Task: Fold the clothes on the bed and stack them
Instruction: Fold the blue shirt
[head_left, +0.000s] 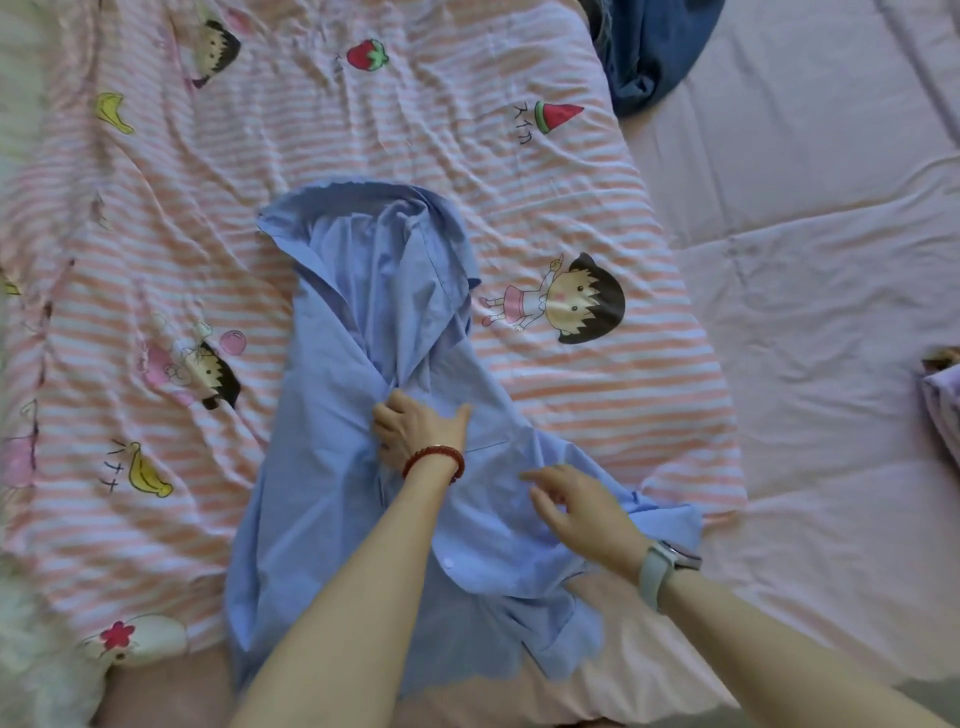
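The pink-and-white striped cotton quilt with cartoon prints (156, 249) covered the left and middle of the bed, rumpled, with nothing folded on it. A light blue woven button-up shirt (332, 467) lay spread down the quilt's middle, collar end away from the person, hem end nearest; its front panels were crossed loosely and creased, a sleeve trailed off to the right. The left hand (415, 428), red bead bracelet (434, 457) at the wrist, sat at the shirt's centre with fingers curled into the cloth where the two fronts met, apparently pinching the placket. The right hand (582, 512), grey-strapped watch (657, 566) on its wrist, hovered just over the shirt's right side, fingers loosely spread and holding nothing that could be made out. Further right, the plain pale pink bed sheet (810, 312) showed bare. A dark blue crumpled garment (649, 57) lay at the top edge, unfolded. At the far right edge a small lilac cloth bundle (943, 410) was partly cut off; could not tell whether it was folded or the start of a stack. Judgement: task at an early stage. The shirt was being straightened, no true fold yet made; at least the dark blue piece was left, and the stacking too.
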